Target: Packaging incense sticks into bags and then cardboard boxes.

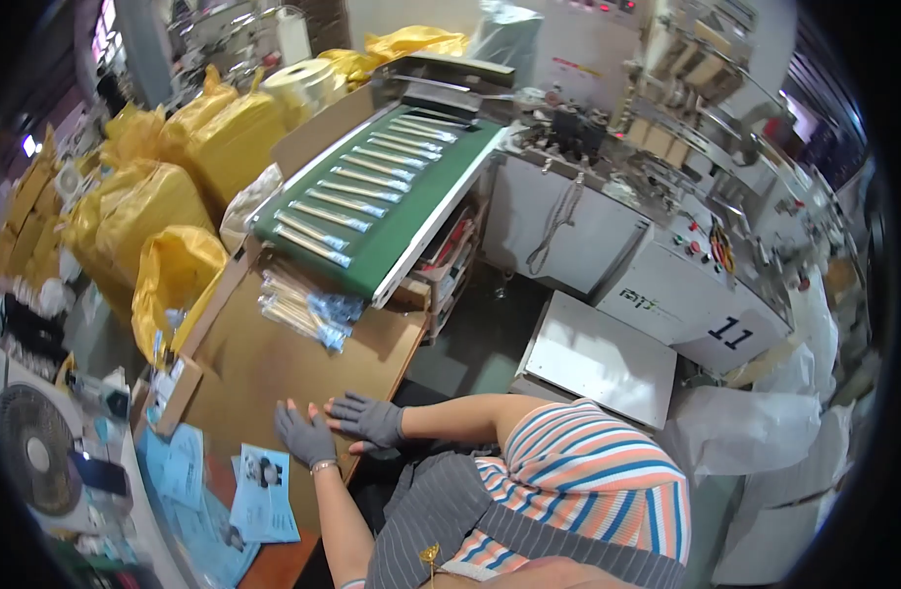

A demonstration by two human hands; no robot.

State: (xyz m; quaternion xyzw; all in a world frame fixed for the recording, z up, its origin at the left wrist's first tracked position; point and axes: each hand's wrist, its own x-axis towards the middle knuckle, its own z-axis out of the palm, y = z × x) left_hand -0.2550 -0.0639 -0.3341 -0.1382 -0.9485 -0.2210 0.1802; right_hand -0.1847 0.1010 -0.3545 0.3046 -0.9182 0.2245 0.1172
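Observation:
My left hand, in a grey fingerless glove, lies flat on the brown table with its fingers stretched out. Beside it, close to the table's near edge, my right hand wears a matching glove; its fingers are extended and nothing is in them. Beyond both hands, a loose pile of thin wooden sticks in clear-and-blue wrappers rests at the end of a green conveyor belt. More wrapped sticks lie in a spaced row across the belt. Neither hand touches the sticks.
Blue printed bags lie at the table's lower left, near a fan and a dark phone. Yellow sacks crowd the left side. White machine cabinets and a low white box stand at the right.

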